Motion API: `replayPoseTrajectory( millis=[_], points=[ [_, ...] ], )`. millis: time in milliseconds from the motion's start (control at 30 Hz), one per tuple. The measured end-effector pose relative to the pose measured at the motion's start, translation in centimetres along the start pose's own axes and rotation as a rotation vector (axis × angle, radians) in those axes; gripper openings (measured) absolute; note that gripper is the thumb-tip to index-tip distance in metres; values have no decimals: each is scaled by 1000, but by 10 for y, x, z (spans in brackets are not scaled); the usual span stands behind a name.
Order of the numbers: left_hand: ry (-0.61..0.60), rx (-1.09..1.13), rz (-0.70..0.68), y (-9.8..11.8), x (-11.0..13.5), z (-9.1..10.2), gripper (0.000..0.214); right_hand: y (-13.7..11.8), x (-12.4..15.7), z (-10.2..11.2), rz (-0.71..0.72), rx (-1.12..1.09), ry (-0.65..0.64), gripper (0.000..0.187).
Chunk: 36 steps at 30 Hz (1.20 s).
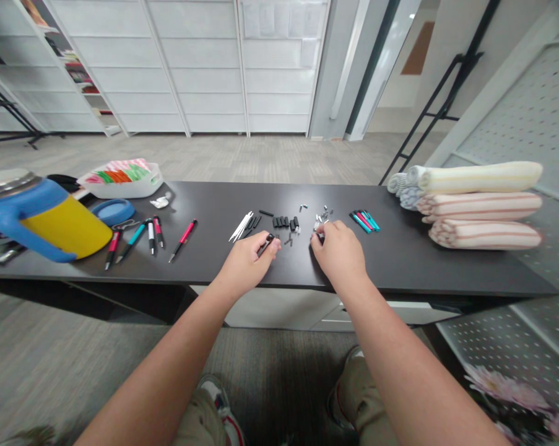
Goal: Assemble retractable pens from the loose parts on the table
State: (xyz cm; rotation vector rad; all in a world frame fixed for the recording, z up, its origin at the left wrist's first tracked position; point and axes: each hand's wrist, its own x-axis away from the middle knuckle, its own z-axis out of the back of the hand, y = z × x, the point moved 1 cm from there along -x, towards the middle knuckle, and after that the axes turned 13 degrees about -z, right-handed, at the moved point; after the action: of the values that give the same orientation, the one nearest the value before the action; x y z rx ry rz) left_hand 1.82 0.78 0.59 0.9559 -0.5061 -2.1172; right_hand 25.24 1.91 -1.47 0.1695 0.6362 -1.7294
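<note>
My left hand (247, 263) is closed around a small black pen part (265, 245), pinched between thumb and fingers just above the table. My right hand (342, 253) rests at the table with its fingertips pressed together beside small silver and clear pen pieces (323, 214); a dark bit shows at the thumb, too small to name. Between the hands lie several short black pen grips (281, 222) and a few tiny grey pieces (289, 239). Thin white refills (241, 227) lie behind my left hand. Teal and pink pen barrels (364, 221) sit right of my right hand.
On the dark table (205, 204), assembled pens (183, 240) lie left, near a yellow-and-blue jug (60, 220), a blue ring-shaped object (112, 212) and a white tray (155, 181) of colourful packets. Rolled towels (483, 204) are stacked at the right end. White cabinets (200, 68) stand beyond.
</note>
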Motion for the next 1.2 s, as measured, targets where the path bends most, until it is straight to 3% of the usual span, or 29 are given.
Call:
replayPoseTrajectory(
  millis=[567, 900, 1200],
  points=[
    [-12, -44, -3, 3, -1, 2, 33, -2, 1, 4, -115, 10, 20, 25],
    [-1, -58, -32, 1, -1, 0, 35, -7, 0, 11, -188, 65, -127, 24],
    [-1, -67, -44, -1, 0, -1, 35, -6, -2, 13, -192, -37, -131, 20]
  ],
)
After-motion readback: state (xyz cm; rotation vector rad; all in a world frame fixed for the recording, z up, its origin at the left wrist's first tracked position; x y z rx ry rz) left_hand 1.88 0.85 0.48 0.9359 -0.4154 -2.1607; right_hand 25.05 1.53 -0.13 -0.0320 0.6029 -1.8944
